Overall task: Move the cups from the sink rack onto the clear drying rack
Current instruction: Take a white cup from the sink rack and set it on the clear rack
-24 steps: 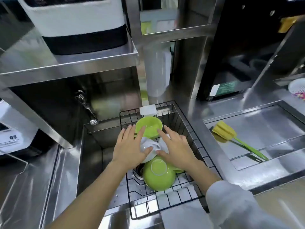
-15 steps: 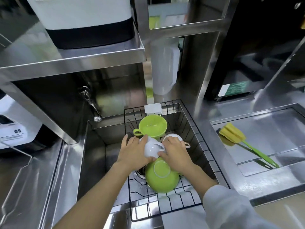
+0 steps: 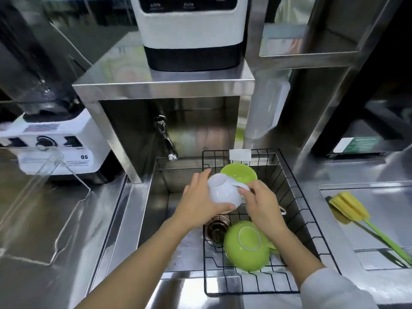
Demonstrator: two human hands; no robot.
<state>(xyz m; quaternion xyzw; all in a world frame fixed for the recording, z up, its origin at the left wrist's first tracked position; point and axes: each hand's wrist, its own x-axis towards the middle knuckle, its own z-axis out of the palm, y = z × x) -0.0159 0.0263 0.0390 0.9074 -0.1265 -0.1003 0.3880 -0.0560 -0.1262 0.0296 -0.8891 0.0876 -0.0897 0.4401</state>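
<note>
So we've got the white cup (image 3: 224, 192) lifted above the black wire sink rack (image 3: 296, 221), tipped on its side. Our left hand (image 3: 198, 204) is wrapped around the body, thumb underneath, and our right hand (image 3: 263, 206) is pinching the handle end. Two green cups are left in the rack: one at the far end (image 3: 239, 172), one upside down at the near end (image 3: 245, 246). The clear drying rack (image 3: 44, 197) sits well off to the left on the steel counter, and it's see-through and blurry, so easy to misjudge. Our advice: let the left hand carry it over, keep a firm grip since it's probably wet, clear the sink wall first, then set it rim-down between the prongs.
</note>
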